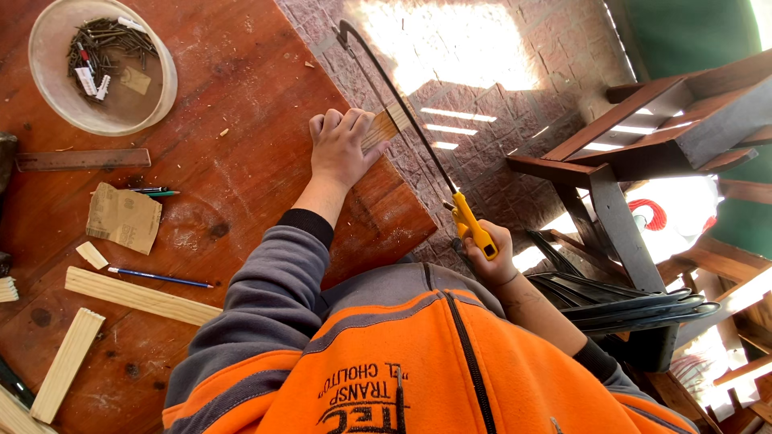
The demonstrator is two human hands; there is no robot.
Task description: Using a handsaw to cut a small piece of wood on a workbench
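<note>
Left hand (339, 145) curled, pressing a thin wood strip (387, 125) onto the worktop (233, 96) edge, strip poking past the knuckles; right hand (490, 255) gripping a yellow-handled saw (418, 133), blade across the strip; bowl of nails (100, 64) well apart

The left hand (338, 147) is covering most of the small wooden strip (388, 124), so only its free end past the table edge is showing. The saw blade (406, 120) is crossing that end, too thin to tell whether it is biting in. The right hand (490, 259) is wrapping the yellow saw handle (473, 229), hiding its lower part. In the white bowl (165, 88), the dark nails (108, 44) are running together in a blur. At the left edge, the wooden slats (68, 366) and a dark object (6, 157) are being cut off. The metal ruler (80, 159) is showing no readable marks.
</note>
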